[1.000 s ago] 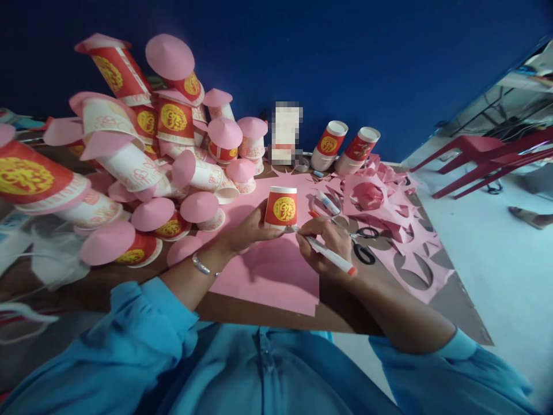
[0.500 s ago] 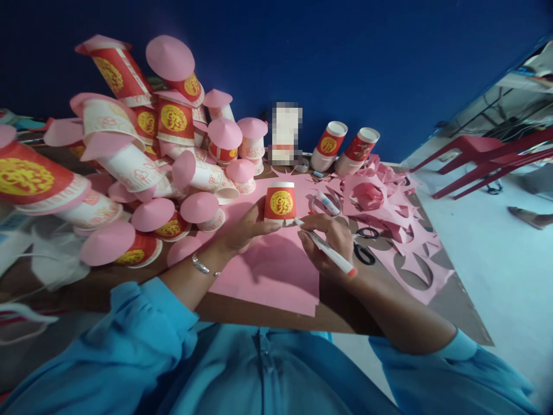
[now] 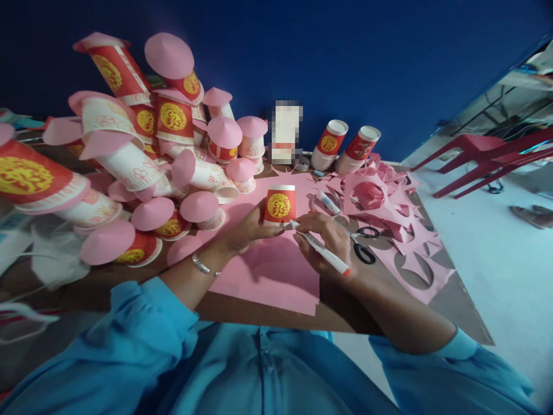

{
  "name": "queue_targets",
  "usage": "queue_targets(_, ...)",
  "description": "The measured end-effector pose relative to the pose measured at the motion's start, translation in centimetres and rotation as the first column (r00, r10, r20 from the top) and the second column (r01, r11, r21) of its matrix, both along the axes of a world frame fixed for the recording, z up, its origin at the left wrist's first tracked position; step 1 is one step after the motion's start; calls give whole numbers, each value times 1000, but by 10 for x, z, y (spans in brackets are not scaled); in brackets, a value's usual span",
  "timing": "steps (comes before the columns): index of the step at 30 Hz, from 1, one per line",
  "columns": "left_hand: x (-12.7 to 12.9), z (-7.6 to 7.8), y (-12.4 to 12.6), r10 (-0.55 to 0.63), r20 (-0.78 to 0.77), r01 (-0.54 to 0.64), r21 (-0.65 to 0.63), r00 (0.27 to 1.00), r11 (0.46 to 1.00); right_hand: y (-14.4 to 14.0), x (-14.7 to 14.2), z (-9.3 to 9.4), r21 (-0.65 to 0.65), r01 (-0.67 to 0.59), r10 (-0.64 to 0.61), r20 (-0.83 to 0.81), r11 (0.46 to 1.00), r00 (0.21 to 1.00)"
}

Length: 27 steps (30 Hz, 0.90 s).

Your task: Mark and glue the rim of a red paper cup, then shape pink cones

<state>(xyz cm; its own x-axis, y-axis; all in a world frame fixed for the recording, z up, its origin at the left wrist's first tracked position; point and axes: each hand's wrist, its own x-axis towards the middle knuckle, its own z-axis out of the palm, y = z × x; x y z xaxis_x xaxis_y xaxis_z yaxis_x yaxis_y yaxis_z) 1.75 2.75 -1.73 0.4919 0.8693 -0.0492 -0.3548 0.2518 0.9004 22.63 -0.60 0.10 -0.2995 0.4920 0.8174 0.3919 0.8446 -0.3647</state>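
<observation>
Cup [image 3: 279, 205] shifted left; L hand [image 3: 248, 229] clamps it, R hand [image 3: 327, 241] grips marker [image 3: 322, 249]. Red, gold emblem.

Both forearms reach up from the lower edge toward the middle of the frame, each in a rolled blue sleeve. The left hand [image 3: 248, 229], a silver bangle on its wrist, lies palm down left of centre with fingers curled forward in a grip. The right hand [image 3: 326, 241], just right of centre, is closed with fingers pinched together
</observation>
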Motion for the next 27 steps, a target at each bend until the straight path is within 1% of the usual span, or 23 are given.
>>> queue_targets(5, 0, -2, 0, 16, -80, -13, 36, 997, 999, -2, 0, 3, -8, 29, -29, 33, 1000, 999)
queue_targets(10, -2, -3, 0, 27, -164, -10, 105, 986, 994, -4, 0, 4, -40, 0, 2, 64, 999, 998)
queue_targets(16, -3, -3, 0, 60, -288, -15, 156, 956, 988, -4, -2, 3, 14, -9, 8, 96, 1000, 995)
queue_targets(21, -4, -3, 1, 46, -305, 7, 172, 951, 985, -3, -4, 4, 57, 1, -7, 100, 998, 995)
queue_targets(27, -5, -1, 1, 19, -324, 32, 152, 946, 988, -3, -4, 4, 30, 15, -18, 118, 999, 993)
